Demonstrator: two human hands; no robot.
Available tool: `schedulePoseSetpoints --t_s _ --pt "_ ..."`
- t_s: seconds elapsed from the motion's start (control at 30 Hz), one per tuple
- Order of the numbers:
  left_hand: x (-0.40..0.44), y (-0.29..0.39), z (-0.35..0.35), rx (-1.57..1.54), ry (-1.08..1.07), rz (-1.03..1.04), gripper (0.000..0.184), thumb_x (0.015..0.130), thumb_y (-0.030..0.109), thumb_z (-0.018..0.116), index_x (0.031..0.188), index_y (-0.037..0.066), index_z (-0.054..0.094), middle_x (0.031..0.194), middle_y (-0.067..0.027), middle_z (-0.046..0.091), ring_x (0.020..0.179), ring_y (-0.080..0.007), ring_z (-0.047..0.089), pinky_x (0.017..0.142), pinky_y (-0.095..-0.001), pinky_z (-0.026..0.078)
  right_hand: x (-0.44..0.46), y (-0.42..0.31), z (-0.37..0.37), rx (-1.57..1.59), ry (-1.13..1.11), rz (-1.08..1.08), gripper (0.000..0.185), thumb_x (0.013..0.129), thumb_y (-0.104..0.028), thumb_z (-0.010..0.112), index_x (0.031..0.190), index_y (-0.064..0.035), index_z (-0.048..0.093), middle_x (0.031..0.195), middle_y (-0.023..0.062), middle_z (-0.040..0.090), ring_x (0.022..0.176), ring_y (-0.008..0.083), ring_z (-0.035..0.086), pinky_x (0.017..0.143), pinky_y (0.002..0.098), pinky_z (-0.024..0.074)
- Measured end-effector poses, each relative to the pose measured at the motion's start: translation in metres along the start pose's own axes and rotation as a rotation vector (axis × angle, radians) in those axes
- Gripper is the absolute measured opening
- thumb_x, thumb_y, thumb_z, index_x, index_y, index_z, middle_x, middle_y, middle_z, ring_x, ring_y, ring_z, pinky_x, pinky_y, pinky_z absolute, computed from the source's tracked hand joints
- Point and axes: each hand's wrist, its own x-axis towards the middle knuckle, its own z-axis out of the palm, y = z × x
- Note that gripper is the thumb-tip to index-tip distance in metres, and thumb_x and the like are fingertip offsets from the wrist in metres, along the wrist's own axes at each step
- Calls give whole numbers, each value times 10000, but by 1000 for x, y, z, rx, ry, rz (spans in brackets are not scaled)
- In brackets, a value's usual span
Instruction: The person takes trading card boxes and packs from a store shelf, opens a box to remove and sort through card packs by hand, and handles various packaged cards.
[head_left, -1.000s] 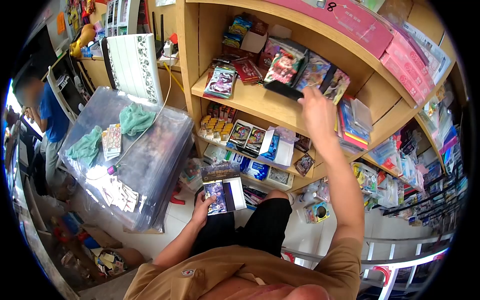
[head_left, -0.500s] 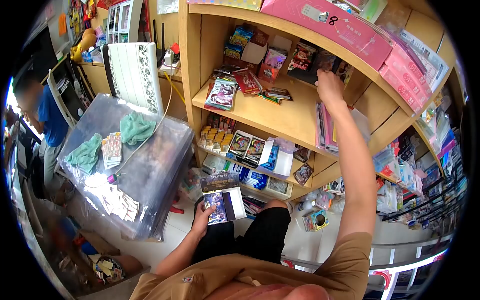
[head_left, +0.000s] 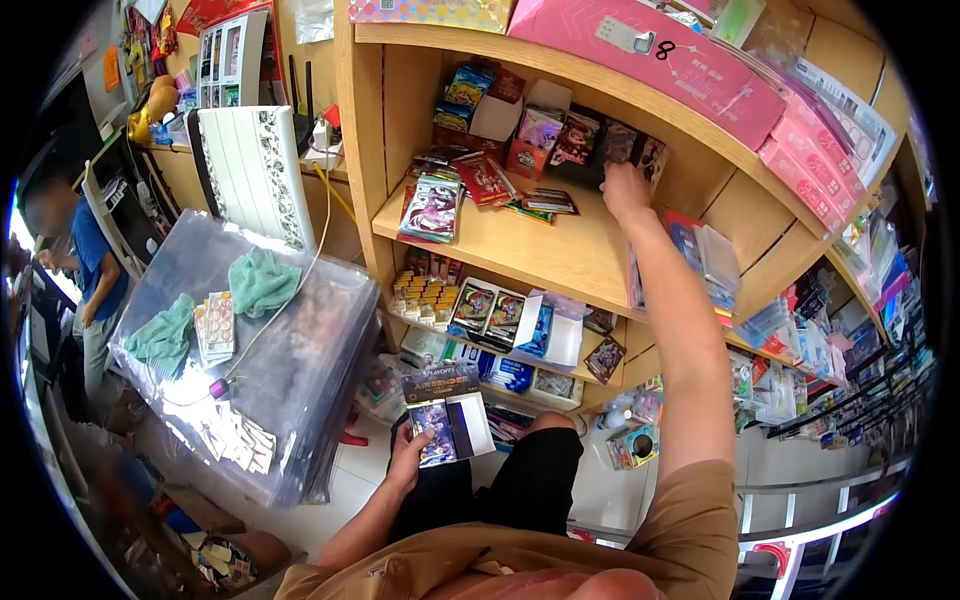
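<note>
In my left hand [head_left: 404, 462] is an open card box [head_left: 443, 385] with a raised, printed lid and a white inside. Its thumb lies on blue card packs [head_left: 429, 424] at the box's left side. My right hand [head_left: 627, 190] is reaching onto the upper shelf, fingers closed at the front of a black display box [head_left: 590, 172]. Dark and red card packs [head_left: 575, 140] stand in that box; the fingertips are partly hidden. Left of it stands a red box of packs [head_left: 530, 155]. Loose packs [head_left: 432, 208] lie farther left on the same shelf.
A lower shelf holds card boxes [head_left: 488, 308] and small yellow-topped items [head_left: 422, 300]. Pink boxes [head_left: 650, 60] sit above. At left, a plastic-covered stack [head_left: 300, 350] carries green cloths [head_left: 264, 283] and cards [head_left: 238, 438]. A person in blue [head_left: 92, 262] stands beyond it.
My right hand and the black display box have shifted left along the shelf, closer to the red box. The left hand keeps its hold on the card box. My view has turned slightly.
</note>
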Motion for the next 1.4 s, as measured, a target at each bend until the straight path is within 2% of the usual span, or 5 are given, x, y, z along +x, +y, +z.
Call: schedulePoseSetpoints --t_s 0.27,0.7,0.93,1.13,1.4 --pt "-5 7 0 -23 -4 -29 688 936 190 752 1472 -23 376 1284 -132 610 1155 -210 625 1034 -357 503 2 -4 28 37 -8 58 254 966 -77 531 1022 0 767 1082 257 734 981 415 736 787 516 614" --pt "0 0 2 15 5 -15 543 945 166 688 1419 23 465 1202 -89 649 1054 -192 653 963 -369 534 -6 -25 20 -32 54 -3 237 932 -85 565 935 -32 796 958 195 769 906 351 768 772 462 620" --pt "-3 6 2 10 -33 -41 604 948 166 722 1443 5 415 1249 -116 633 1116 -209 640 1011 -373 516 -11 -32 19 25 141 9 234 967 -88 535 1005 -7 752 948 203 767 901 350 767 785 458 619" --pt "-2 5 4 26 -14 -56 578 948 172 717 1431 19 438 1235 -106 634 1093 -203 646 997 -369 522 -5 -29 32 14 113 -7 205 958 -69 543 1026 -3 725 923 211 765 887 358 767 774 461 621" --pt "-4 6 7 33 -5 -32 520 940 201 710 1389 45 498 1189 -84 657 1055 -203 657 953 -379 539 -8 -33 20 100 -42 31 238 947 -68 552 1026 -25 772 1043 224 750 985 372 750 823 479 609"
